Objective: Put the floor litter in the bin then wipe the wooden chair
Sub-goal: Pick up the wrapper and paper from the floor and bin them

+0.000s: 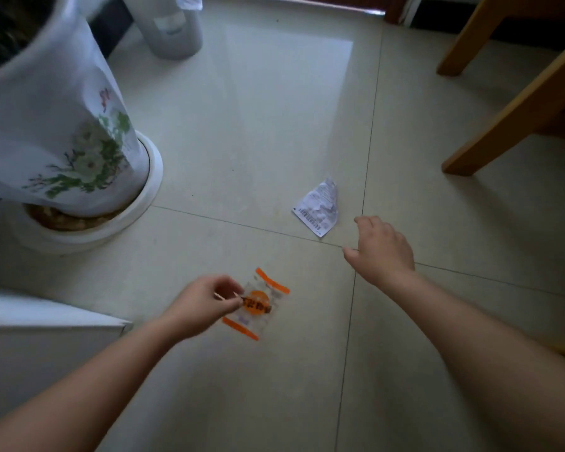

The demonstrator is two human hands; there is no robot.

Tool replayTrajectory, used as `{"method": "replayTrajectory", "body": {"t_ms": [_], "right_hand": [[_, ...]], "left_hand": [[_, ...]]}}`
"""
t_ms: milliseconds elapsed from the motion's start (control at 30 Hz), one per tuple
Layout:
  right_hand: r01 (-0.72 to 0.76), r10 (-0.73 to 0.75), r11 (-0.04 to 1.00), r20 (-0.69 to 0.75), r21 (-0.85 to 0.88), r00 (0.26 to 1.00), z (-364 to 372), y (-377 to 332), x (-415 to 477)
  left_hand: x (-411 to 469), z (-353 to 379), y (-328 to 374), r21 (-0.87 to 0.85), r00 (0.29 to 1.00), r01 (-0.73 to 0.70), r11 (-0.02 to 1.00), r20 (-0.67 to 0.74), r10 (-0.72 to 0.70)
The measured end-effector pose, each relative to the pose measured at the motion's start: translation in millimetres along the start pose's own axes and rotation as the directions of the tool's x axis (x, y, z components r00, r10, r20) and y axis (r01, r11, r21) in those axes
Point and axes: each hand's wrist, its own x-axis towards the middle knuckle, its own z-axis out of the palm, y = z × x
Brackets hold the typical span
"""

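**Litter pick-up under way; chair untouched**

The step in hand is the first one: gathering litter from the floor [274, 93]. The left hand [203, 305] pinches a thin stick [225, 296] between thumb and fingers, right over the edge of the orange wrapper [258, 303] at about 6 o'clock in the view. Whether the wrapper itself is also gripped or just lies on the tile, I cannot tell. The right hand [384, 249] is spread and empty, reaching toward the crumpled paper [318, 208], which lies on the floor just beyond its fingertips, toward 1 o'clock from the wrapper.

The bin [173, 27] stands at 11 o'clock, behind the tall vase [62, 125] at 9 o'clock. The chair [509, 93] shows only its legs at 2 o'clock.

Next, by my reading, the right hand must close on the paper; thin and flat to the tile, it likely needs a fingertip pinch at a raised crease. Then the wrapper must come up, and all go to the bin before any wiping.
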Motion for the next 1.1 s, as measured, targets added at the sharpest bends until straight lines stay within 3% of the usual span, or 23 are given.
{"method": "replayTrajectory", "body": {"t_ms": [100,200,400,600,733,900,1100], "right_hand": [[-0.050,0.049,0.994,0.011,0.093,0.999,5,-7,20],[-0.100,0.102,0.974,0.002,0.205,0.995,12,-16,36],[-0.230,0.251,0.910,-0.016,0.345,0.968,29,-26,74],[-0.267,0.318,0.882,-0.075,0.389,0.945,45,-24,101],[-0.301,0.395,0.792,-0.069,0.532,0.916,39,-20,100],[-0.241,0.404,0.689,-0.087,0.683,0.911,-28,-18,78],[-0.197,0.400,0.618,-0.090,0.761,0.912,-173,-30,30]], "left_hand": [[18,-24,17,-0.230,0.990,0.058,0.971,-0.115,-0.086],[29,-35,31,-0.395,0.978,0.109,0.912,-0.123,-0.170],[47,-40,42,-0.479,0.971,0.164,0.863,-0.073,-0.226],[64,-44,38,-0.551,0.953,0.162,0.818,-0.129,-0.275],[69,-53,39,-0.594,0.939,0.151,0.790,-0.163,-0.302],[48,-79,72,-0.657,0.934,0.162,0.737,-0.140,-0.330],[-18,-135,164,-0.742,0.937,0.130,0.658,-0.125,-0.326]]}}
